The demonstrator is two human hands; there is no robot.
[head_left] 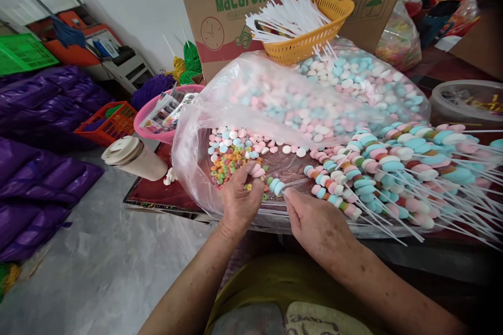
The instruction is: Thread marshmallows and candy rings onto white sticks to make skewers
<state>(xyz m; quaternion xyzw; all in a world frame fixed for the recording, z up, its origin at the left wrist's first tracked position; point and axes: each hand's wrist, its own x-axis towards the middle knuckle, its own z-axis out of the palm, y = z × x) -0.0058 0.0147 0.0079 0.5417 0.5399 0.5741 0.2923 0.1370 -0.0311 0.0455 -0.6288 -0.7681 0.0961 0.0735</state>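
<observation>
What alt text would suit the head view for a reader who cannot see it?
A person's left hand pinches pink candy while the right hand grips a stick threaded with blue and green candies. Loose colourful rings lie near the left hand; loaded sticks are piled to the right. Behind are a plastic bag of pastel candy, a yellow basket and a carton.

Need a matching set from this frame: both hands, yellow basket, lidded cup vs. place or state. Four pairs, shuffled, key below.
Column 1
1. left hand
2. right hand
3. yellow basket
4. lidded cup

Column 2
A. holds white sticks
B. grips a stick bearing blue candies
C. beside the pink basket
D. holds pink candies

Pairs: 1-D, 2-B, 3-A, 4-C
</observation>
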